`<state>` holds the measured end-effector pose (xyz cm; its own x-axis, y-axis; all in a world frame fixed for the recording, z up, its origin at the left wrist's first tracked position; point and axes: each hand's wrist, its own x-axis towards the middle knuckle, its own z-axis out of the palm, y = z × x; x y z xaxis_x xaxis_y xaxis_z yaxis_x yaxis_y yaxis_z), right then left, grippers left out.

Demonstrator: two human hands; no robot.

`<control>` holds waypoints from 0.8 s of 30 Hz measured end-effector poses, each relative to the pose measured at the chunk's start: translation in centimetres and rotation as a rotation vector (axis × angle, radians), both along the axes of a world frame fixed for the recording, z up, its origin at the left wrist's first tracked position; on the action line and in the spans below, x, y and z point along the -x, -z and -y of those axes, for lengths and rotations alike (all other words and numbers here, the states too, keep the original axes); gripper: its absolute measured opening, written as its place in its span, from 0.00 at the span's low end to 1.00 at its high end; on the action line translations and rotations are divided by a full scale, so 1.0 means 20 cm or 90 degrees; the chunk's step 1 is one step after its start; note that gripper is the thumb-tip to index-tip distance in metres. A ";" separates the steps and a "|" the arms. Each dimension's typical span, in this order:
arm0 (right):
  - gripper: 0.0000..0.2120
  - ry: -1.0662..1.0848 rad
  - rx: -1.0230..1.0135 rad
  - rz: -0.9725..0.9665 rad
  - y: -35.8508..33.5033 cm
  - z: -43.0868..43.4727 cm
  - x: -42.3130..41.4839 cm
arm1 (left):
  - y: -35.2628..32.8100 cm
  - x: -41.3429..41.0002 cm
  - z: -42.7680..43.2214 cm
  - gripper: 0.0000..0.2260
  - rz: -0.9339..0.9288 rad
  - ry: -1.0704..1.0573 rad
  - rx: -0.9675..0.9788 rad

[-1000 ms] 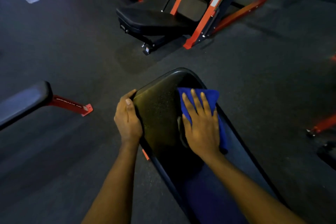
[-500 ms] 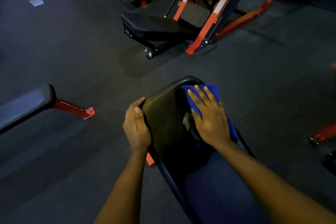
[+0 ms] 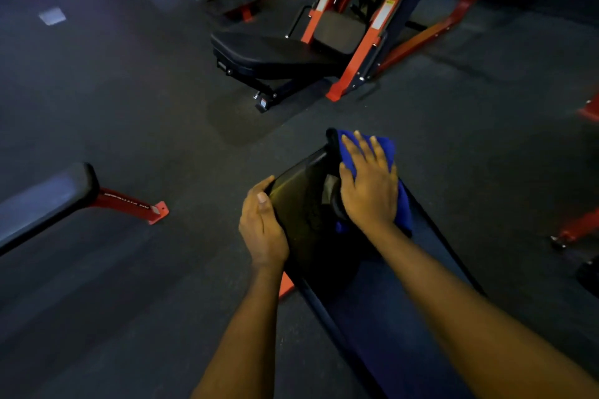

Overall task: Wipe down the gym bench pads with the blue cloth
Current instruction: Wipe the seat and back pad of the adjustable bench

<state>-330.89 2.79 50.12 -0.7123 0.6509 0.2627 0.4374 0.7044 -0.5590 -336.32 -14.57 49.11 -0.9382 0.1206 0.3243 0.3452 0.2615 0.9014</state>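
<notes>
Most of the blue cloth [image 3: 385,147] lies hidden under the right hand [image 3: 369,191]; only its far edge and a strip on the right show. It covers the far right corner of the bench pad [image 3: 301,204], whose near end runs off the bottom edge. The left hand [image 3: 262,230] has its fingers out of sight past the pad's left rim. The lettering on the red leg [image 3: 126,202] at the left is too blurred to read.

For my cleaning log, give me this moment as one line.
stage: wiping far end | right hand: flat on blue cloth | left hand: grips bench pad edge
</notes>
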 end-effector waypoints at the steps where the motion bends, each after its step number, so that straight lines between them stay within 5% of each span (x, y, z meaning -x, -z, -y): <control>1: 0.25 0.040 -0.003 0.008 -0.03 0.07 0.07 | 0.00 0.01 0.01 0.23 0.005 0.012 -0.002; 7: 0.25 -0.164 -0.095 -0.020 0.07 0.37 -0.16 | -0.08 0.08 0.17 0.26 0.197 0.212 -0.140; 14: 0.24 0.195 0.069 -0.021 -0.05 0.35 0.12 | -0.16 0.29 0.38 0.28 0.248 0.398 -0.044; 19: 0.25 0.012 -0.049 -0.001 -0.03 0.78 0.02 | -0.23 0.38 0.44 0.28 0.254 0.372 -0.035; 24: 0.26 -0.008 0.013 -0.019 0.08 0.81 -0.27 | -0.26 0.41 0.47 0.28 0.228 0.398 -0.012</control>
